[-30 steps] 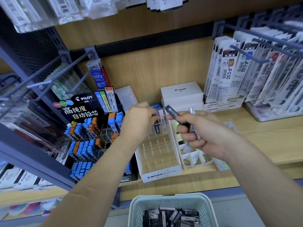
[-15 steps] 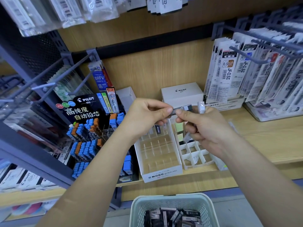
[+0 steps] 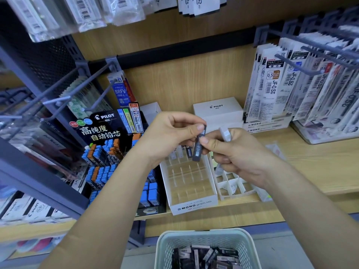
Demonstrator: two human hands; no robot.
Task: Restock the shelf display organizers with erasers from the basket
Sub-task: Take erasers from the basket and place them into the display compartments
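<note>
At the centre of the head camera's frame, the left hand (image 3: 169, 136) and right hand (image 3: 235, 154) pinch one dark eraser pack (image 3: 199, 144) between thumbs and fingertips, its upper end at the left thumb. The right hand also clasps a pale grey pack (image 3: 225, 133). The dark pack is slim, with a white barcode. Just below sits a white MONO organizer (image 3: 192, 205), mostly empty cells. At bottom centre, a pale green basket (image 3: 165, 247) holds many dark packs.
</note>
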